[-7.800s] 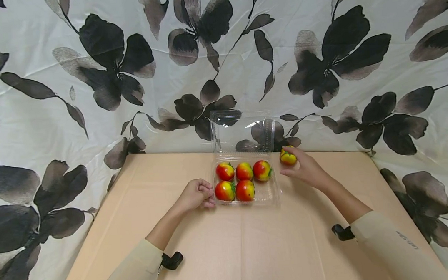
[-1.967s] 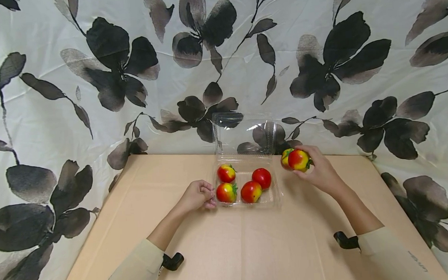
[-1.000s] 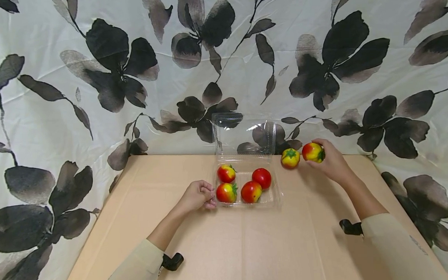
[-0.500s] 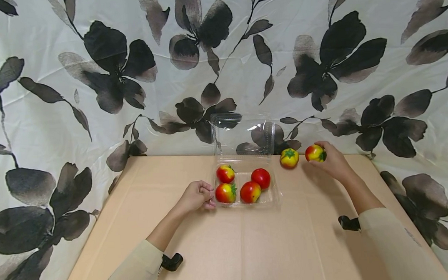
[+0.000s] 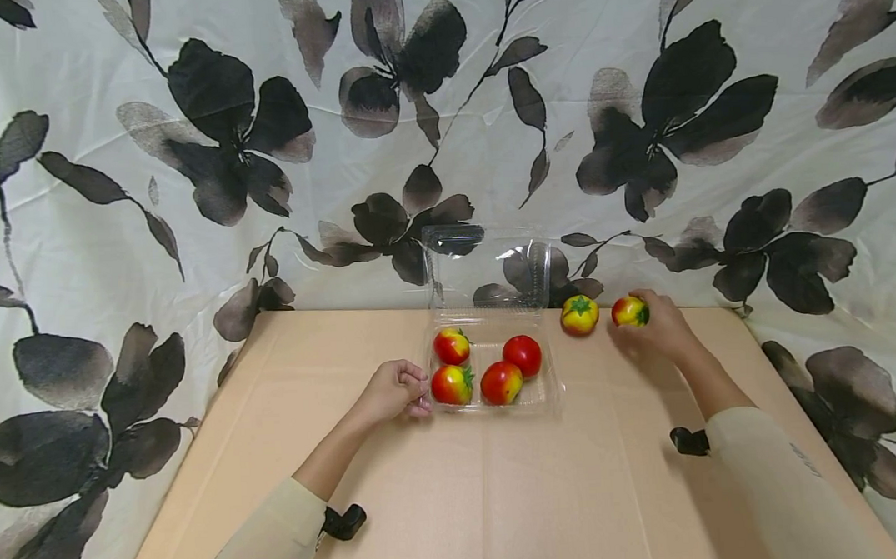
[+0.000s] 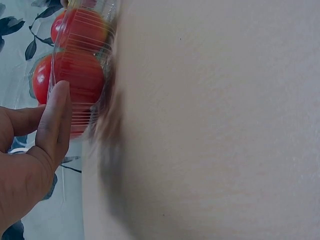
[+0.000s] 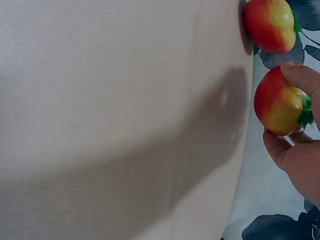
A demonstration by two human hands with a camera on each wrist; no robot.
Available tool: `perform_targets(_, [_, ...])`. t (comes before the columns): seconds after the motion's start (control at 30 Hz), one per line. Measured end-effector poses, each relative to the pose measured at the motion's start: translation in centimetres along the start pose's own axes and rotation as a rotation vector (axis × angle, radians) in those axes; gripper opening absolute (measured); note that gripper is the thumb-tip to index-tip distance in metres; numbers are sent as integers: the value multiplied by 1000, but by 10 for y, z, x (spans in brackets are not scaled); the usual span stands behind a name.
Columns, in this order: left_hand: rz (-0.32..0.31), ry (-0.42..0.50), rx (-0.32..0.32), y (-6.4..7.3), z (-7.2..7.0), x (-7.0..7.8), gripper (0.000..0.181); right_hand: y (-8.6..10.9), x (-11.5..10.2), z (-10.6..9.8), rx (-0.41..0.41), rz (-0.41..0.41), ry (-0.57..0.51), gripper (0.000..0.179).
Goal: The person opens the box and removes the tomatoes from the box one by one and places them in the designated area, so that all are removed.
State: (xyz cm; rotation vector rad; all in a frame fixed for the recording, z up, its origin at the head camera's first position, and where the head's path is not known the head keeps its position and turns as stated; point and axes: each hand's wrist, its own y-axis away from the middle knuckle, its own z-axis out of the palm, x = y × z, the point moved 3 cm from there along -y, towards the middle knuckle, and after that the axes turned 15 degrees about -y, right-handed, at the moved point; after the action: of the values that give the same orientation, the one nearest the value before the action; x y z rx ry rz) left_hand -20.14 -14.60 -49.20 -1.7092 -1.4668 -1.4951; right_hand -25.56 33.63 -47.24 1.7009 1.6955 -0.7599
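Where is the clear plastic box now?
In the head view, near the middle, the clear plastic box sits at the far edge of the table, between the left hand and a loose fruit.

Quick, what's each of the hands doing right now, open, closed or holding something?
Left hand: fingers touch the clear container; can't tell if they grip it.
Right hand: holding a red-and-yellow fruit.

A short line of dark marks [image 5: 805,459], apparently lettering, runs along a person's right sleeve [image 5: 764,466], too faint to read; no text is legible.
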Motion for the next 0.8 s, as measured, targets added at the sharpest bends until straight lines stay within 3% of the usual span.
perform_targets(0.4, [8,-6,8,0,0,0,17,-6,6,9,22,93,-18,83])
perform_targets(0.8, [1,11,5,-1,1,-1,18,-11,8,17,37,111,9,78])
